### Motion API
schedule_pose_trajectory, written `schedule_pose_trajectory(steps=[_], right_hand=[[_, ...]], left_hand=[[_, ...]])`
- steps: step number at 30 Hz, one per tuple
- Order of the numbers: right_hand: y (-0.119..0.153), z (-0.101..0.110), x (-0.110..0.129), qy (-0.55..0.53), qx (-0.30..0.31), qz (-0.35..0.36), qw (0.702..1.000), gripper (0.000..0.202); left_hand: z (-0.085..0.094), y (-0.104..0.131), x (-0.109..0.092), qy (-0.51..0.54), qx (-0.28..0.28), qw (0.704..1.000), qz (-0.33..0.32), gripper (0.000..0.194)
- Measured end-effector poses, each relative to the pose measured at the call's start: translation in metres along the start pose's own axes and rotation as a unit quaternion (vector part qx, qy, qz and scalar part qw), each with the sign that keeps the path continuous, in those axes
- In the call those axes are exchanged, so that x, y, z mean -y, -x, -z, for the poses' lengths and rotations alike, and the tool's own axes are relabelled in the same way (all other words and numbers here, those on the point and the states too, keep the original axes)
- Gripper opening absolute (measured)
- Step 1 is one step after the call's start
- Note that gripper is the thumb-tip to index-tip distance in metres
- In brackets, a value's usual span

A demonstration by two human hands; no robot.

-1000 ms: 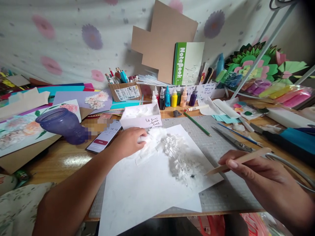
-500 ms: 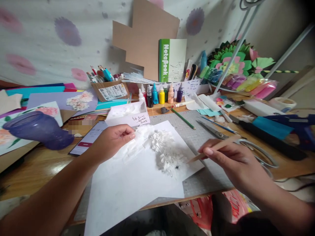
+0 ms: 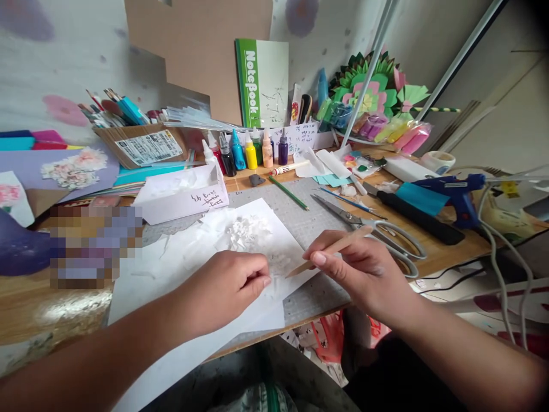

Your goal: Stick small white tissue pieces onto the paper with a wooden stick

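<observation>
Now that your left hand (image 3: 231, 286) has come nearer you, both hands seem to share one working spot; the left's fingers curl together, any contents unclear. Your right hand (image 3: 362, 272) clamps the wooden stick (image 3: 346, 241), tip over the paper sheet (image 3: 193, 349); beyond, on that sheet, lies the white ruffled cluster (image 3: 246, 230), short of the white box (image 3: 182, 207).

There are two hands (image 3: 234, 286), one stick (image 3: 346, 241), one notebook (image 3: 269, 86).

White paper (image 3: 137, 289) partly hidden; purple vase (image 3: 21, 247) cut off
</observation>
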State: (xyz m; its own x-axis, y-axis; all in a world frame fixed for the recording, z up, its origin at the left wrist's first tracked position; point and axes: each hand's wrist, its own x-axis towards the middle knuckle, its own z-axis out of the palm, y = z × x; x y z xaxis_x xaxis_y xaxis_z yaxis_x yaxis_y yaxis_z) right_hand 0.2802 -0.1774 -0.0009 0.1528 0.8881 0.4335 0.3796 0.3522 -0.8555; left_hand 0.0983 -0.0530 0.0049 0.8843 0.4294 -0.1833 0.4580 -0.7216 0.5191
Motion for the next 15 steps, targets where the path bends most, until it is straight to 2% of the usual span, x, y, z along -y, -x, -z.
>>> schedule_pose_trajectory(steps=[5,8,15], right_hand=[[-0.001,-0.007,0.001,0.015,0.05,0.064,0.997,0.015],[-0.002,-0.01,0.001,0.067,0.085,0.094,0.99,0.015],[-0.001,-0.015,-0.004,0.198,0.117,0.116,0.966,0.016]], left_hand=[[-0.005,-0.001,0.001,-0.041,-0.016,0.999,-0.004,0.021],[-0.007,-0.001,0.001,-0.039,-0.014,0.999,-0.001,0.018],[-0.008,0.0,0.002,-0.039,-0.018,0.999,-0.011,0.018]])
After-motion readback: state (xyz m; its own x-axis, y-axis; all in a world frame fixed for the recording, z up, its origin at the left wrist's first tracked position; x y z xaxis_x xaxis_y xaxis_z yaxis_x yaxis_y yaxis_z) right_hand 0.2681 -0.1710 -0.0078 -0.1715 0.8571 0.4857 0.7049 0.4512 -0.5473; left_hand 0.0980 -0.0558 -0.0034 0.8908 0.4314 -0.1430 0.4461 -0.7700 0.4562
